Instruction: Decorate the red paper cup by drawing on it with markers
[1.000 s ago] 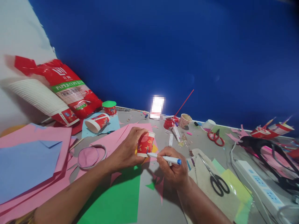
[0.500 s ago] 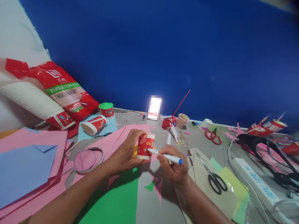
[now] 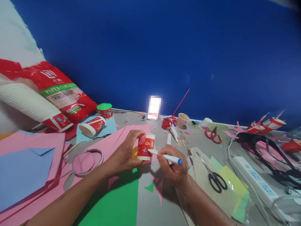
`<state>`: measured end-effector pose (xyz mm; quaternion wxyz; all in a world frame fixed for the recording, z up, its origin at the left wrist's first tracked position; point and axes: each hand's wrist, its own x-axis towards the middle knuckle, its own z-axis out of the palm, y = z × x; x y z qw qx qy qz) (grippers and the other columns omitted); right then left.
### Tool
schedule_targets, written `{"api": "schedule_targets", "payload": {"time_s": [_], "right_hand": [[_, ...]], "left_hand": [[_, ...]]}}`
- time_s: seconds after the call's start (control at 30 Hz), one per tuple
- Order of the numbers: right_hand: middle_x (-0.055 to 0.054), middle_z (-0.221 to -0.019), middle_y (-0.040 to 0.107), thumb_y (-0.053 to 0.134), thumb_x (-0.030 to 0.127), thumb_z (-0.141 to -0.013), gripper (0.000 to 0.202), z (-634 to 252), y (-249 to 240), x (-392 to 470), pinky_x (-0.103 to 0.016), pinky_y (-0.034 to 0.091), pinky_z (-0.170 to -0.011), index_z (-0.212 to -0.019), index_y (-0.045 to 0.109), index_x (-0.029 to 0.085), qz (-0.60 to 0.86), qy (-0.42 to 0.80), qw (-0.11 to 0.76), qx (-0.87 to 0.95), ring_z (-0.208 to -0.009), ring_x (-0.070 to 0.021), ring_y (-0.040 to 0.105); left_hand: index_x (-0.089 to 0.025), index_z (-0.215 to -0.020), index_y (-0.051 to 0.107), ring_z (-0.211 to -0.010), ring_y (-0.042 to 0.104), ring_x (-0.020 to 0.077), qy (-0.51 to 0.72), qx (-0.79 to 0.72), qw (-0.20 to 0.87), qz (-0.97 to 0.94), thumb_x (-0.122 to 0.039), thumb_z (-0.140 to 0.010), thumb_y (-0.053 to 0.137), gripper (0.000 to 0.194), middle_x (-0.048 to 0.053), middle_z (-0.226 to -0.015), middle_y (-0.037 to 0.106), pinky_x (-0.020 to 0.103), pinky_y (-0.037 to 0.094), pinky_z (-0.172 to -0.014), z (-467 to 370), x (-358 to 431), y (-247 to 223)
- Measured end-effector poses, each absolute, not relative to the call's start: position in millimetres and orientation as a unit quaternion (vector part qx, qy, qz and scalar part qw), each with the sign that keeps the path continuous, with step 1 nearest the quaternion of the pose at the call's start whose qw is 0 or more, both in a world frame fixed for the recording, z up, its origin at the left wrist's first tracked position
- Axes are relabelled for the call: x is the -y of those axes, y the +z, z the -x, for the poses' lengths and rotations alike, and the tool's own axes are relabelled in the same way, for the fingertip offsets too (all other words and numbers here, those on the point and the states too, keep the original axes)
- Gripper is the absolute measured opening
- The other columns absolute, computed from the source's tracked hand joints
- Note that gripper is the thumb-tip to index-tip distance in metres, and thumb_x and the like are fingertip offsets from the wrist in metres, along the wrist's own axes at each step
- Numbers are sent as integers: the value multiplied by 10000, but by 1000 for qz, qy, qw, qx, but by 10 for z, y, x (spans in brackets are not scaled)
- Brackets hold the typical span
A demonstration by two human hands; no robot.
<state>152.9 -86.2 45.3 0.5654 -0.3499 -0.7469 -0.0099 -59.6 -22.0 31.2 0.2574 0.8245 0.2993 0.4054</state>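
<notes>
Upright in the middle of the view is a red paper cup [image 3: 147,146] with a white rim and printed figures. My left hand [image 3: 128,150] is closed around its left side, thumb low and fingers at the top. In my right hand [image 3: 173,163] is a white marker [image 3: 168,156] with a blue end, held like a pen. The marker's tip meets the printed wall of the cup, or comes very near it. Below the cup lie a green paper sheet [image 3: 113,202] and a small green scrap [image 3: 150,187]. Pink paper [image 3: 122,138] spreads behind my left hand.
At the left lean a stack of paper cups [image 3: 25,100] and a red cup bag [image 3: 58,84]. Black-handled scissors [image 3: 217,182] rest on a cloth bag at the right, beside a power strip [image 3: 255,179]. Red scissors [image 3: 213,135] lie farther back. A lit, blurred screen [image 3: 154,107] stands by the blue wall.
The whole view has shifted slightly, with things sitting a little farther left. Both hands keep their hold on the cup and the marker, whose tip stays at the cup's wall.
</notes>
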Motion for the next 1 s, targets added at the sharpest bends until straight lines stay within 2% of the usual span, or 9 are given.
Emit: {"api": "schedule_targets", "payload": {"time_s": [0.33, 0.73, 1.0], "right_hand": [[19, -688, 659, 581, 149, -989, 139, -1601, 484, 870, -230, 476, -577, -880, 625, 221, 367, -20, 564, 739, -580, -134, 613], [5, -717, 691, 583, 147, -980, 138, -1609, 492, 879, -236, 494, -601, -877, 640, 219, 363, -9, 569, 738, -608, -139, 643], [9, -667, 675, 567, 150, -984, 172, -1593, 539, 916, -233, 465, -556, -839, 625, 222, 358, 2, 545, 758, -564, -135, 621]], "left_hand": [[-291, -1430, 434, -1316, 602, 293, 435, -270, 293, -807, -288, -804, 847, 749, 96, -1368, 558, 506, 526, -1170, 609, 205, 273], [-302, -1435, 444, -1326, 605, 287, 432, -261, 323, -801, -275, -784, 879, 783, 81, -1381, 548, 515, 502, -1208, 614, 192, 240], [-287, -1437, 428, -1339, 597, 287, 431, -275, 315, -800, -272, -791, 867, 781, 95, -1395, 526, 516, 490, -1218, 638, 190, 278]]}}
